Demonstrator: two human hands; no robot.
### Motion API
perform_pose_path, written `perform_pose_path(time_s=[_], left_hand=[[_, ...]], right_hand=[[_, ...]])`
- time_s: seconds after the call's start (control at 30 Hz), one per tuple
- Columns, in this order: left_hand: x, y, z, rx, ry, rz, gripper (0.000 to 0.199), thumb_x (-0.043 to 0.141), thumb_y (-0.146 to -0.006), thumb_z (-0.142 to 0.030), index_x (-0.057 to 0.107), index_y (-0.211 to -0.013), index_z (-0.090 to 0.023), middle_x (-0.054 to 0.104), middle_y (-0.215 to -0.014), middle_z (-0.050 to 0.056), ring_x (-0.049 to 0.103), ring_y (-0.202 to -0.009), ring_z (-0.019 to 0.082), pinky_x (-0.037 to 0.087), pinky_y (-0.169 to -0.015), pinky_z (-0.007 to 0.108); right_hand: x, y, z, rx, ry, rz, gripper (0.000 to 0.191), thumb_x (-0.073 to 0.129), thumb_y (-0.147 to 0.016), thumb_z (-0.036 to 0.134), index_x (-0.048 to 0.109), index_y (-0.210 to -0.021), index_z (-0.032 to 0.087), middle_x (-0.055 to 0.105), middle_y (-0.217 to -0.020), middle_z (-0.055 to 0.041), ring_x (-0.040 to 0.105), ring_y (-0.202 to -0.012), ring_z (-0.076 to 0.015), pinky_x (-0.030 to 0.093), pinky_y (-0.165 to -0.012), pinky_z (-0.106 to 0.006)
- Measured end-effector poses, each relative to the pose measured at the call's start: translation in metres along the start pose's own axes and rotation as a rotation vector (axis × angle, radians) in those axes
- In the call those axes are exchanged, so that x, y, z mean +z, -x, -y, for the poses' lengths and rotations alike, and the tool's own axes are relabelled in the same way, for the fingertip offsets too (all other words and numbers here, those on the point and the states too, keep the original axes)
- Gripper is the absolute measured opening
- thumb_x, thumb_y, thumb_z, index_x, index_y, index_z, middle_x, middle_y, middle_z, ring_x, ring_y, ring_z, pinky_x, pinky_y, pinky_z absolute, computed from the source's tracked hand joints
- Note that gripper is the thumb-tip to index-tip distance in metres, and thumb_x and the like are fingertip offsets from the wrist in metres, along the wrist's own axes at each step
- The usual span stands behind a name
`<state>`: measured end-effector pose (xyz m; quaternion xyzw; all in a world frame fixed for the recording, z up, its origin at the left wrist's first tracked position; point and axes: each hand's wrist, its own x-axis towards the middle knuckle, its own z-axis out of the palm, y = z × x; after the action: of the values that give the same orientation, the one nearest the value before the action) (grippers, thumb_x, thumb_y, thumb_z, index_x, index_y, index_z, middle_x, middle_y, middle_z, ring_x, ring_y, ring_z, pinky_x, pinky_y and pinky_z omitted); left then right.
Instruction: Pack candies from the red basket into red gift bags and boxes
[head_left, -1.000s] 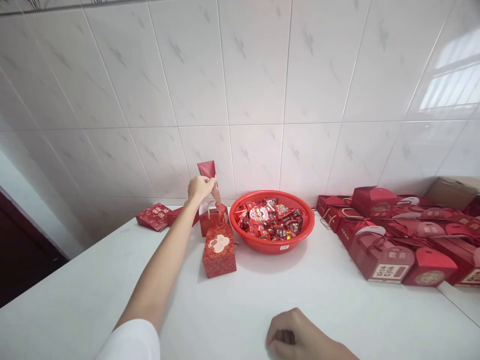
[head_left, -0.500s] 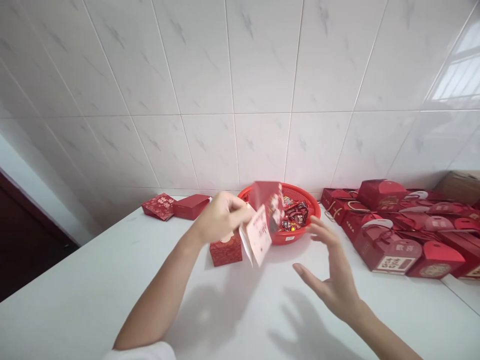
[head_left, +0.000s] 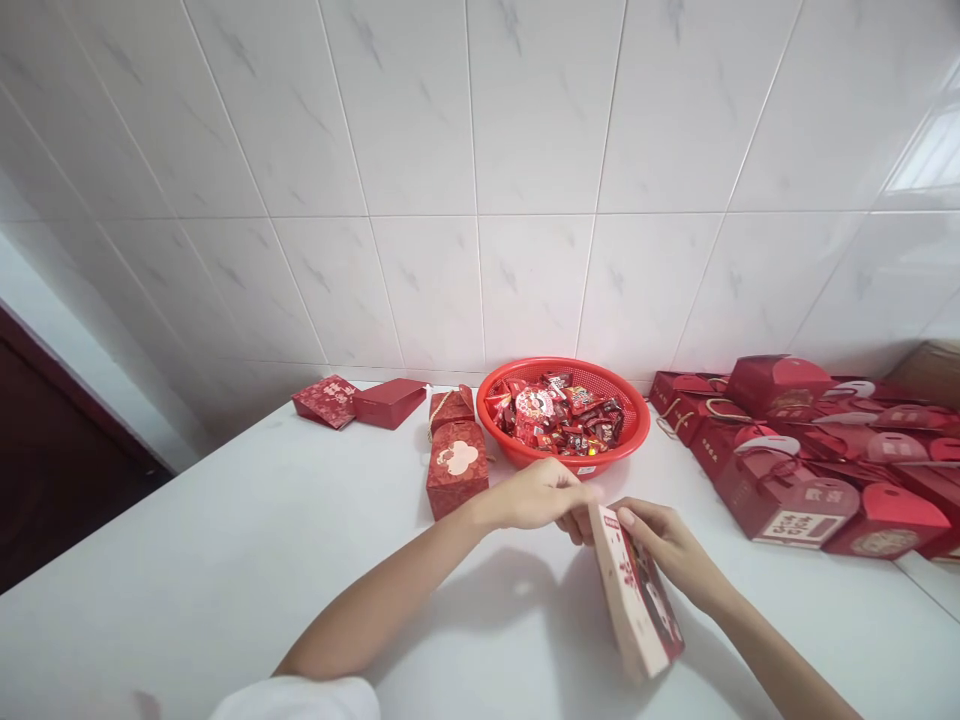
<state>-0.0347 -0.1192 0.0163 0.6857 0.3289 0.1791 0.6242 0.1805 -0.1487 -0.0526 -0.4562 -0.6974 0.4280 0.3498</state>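
A cream and red printed paper gift box (head_left: pixel 621 590) is held tilted above the white table, its lower end towards me. My left hand (head_left: pixel 538 495) is closed at the box's upper end, fingertips partly hidden behind it. My right hand (head_left: pixel 671 548) grips the right side of the same box, thumb along its near edge. Just beyond both hands stands a red plastic basket (head_left: pixel 636 437) of wrapped candies (head_left: pixel 559 412). To the left of the basket sits a red patterned box (head_left: pixel 456 490) with a pale flower-shaped patch on top.
Behind the patterned box is a smaller red box (head_left: pixel 451 404) with a cord. Two red packets (head_left: pixel 390 402) lie at the back left. Many red gift boxes (head_left: pixel 795 500) crowd the right side. A tiled wall (head_left: pixel 420 290) closes off the back.
The gift box has moved right and down, from in front of the basket to nearer me. My right hand, open before, has closed on it. My left hand moved right with it.
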Motion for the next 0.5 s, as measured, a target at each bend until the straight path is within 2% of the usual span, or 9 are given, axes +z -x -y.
perform_pose_path(time_s=[0.1, 0.17, 0.27, 0.33, 0.4, 0.5], left_hand=[[-0.006, 0.006, -0.002, 0.012, 0.047, -0.015, 0.055, 0.058, -0.082, -0.068, 0.068, -0.083, -0.013, 0.071, -0.083, 0.008, 0.067, -0.072, 0.016, 0.053, -0.072, 0.029], [-0.006, 0.011, -0.005, 0.056, 0.015, -0.067, 0.052, 0.063, -0.081, -0.066, 0.065, -0.095, -0.016, 0.070, -0.099, 0.008, 0.067, -0.079, 0.016, 0.053, -0.074, 0.030], [0.000, 0.016, -0.006, 0.142, -0.178, -0.208, 0.049, 0.074, -0.077, -0.053, 0.060, -0.109, -0.020, 0.065, -0.114, 0.008, 0.063, -0.080, 0.016, 0.053, -0.072, 0.029], [0.004, 0.017, -0.006, 0.163, -0.295, -0.292, 0.049, 0.076, -0.076, -0.047, 0.058, -0.114, -0.021, 0.064, -0.117, 0.008, 0.062, -0.081, 0.016, 0.052, -0.071, 0.029], [0.007, 0.016, -0.005, 0.153, -0.342, -0.326, 0.045, 0.074, -0.078, -0.043, 0.059, -0.114, -0.022, 0.065, -0.112, 0.006, 0.063, -0.082, 0.016, 0.051, -0.071, 0.029], [0.008, 0.014, -0.005, 0.134, -0.314, -0.315, 0.030, 0.067, -0.085, -0.045, 0.062, -0.099, -0.020, 0.068, -0.100, 0.004, 0.064, -0.085, 0.017, 0.052, -0.075, 0.029]], right_hand=[[0.008, -0.003, -0.006, 0.062, -0.003, -0.067, 0.062, 0.043, -0.089, 0.074, 0.060, -0.075, 0.016, 0.060, -0.072, -0.0028, 0.053, -0.070, -0.0173, 0.045, -0.065, -0.029], [0.015, -0.004, -0.008, 0.097, -0.036, -0.098, 0.061, 0.043, -0.089, 0.073, 0.060, -0.078, 0.015, 0.060, -0.073, -0.0029, 0.052, -0.070, -0.0167, 0.043, -0.064, -0.029], [0.026, -0.007, -0.010, 0.116, -0.090, -0.100, 0.059, 0.043, -0.089, 0.071, 0.059, -0.079, 0.015, 0.060, -0.074, -0.0034, 0.050, -0.069, -0.0160, 0.042, -0.062, -0.028], [0.032, -0.009, -0.008, 0.093, -0.125, -0.069, 0.056, 0.045, -0.089, 0.068, 0.060, -0.083, 0.015, 0.063, -0.079, -0.0049, 0.054, -0.072, -0.0173, 0.045, -0.064, -0.029], [0.033, -0.009, -0.002, 0.034, -0.144, -0.068, 0.050, 0.048, -0.091, 0.063, 0.062, -0.093, 0.015, 0.068, -0.091, -0.0074, 0.060, -0.082, -0.0204, 0.049, -0.071, -0.032], [0.028, -0.004, 0.014, -0.110, -0.105, -0.199, 0.039, 0.051, -0.094, 0.053, 0.062, -0.106, 0.018, 0.069, -0.107, -0.0091, 0.064, -0.098, -0.0226, 0.051, -0.086, -0.036]])
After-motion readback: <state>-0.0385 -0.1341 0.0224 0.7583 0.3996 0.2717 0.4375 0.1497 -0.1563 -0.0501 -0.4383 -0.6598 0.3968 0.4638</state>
